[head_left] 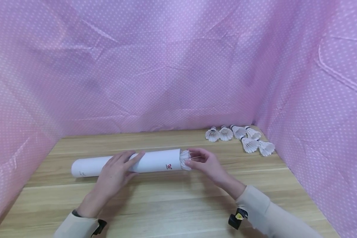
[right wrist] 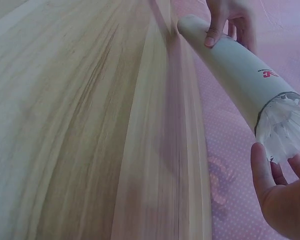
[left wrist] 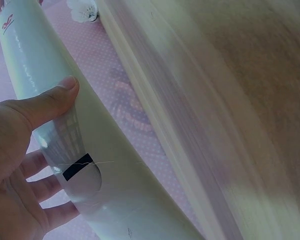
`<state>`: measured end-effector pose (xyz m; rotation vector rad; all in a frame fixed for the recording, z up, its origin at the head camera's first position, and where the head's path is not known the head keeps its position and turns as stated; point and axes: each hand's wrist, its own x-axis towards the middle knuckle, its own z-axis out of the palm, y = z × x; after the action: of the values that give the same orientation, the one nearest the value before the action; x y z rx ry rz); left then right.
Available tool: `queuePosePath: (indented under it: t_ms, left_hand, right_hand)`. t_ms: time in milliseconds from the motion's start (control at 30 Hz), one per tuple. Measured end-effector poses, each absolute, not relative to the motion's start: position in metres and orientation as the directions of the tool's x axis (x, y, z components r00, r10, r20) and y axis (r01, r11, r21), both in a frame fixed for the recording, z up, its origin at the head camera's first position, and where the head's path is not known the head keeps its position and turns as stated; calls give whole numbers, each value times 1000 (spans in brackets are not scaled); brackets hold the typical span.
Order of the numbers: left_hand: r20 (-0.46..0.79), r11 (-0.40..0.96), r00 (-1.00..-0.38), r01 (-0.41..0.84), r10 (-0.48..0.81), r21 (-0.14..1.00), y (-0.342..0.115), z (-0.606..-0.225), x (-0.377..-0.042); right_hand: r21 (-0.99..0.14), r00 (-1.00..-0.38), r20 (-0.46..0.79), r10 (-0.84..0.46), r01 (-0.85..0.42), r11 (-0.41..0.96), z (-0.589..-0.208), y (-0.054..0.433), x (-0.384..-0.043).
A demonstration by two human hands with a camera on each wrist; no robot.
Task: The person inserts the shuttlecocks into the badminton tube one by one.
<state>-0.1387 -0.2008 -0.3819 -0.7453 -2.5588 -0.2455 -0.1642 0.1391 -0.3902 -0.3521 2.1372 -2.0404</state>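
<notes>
A white shuttlecock tube (head_left: 157, 161) with a small red logo lies on its side, its mouth toward the right. My left hand (head_left: 114, 172) grips it around the middle; in the left wrist view the thumb lies along a printed shuttlecock picture on the tube (left wrist: 107, 145). From the tube's mouth sticks the feather skirt of a shuttlecock (head_left: 185, 160), its cork end hidden inside. My right hand (head_left: 206, 166) holds that skirt between thumb and fingers, also seen in the right wrist view around the feathers (right wrist: 285, 122).
Several white shuttlecocks (head_left: 248, 144) lie in a group at the back right corner of the wooden table (head_left: 166, 205). Pink dotted cloth (head_left: 166, 72) hangs behind the table and along both sides.
</notes>
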Motion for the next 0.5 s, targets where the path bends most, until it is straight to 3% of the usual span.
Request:
queuePosePath:
  t_ms: [500]
  left_hand:
    - [479,834,-743,550,467,39,-202,-384,-139]
  right_hand:
    - [-996,-955,56,-290,-76,56,-393,133,-166]
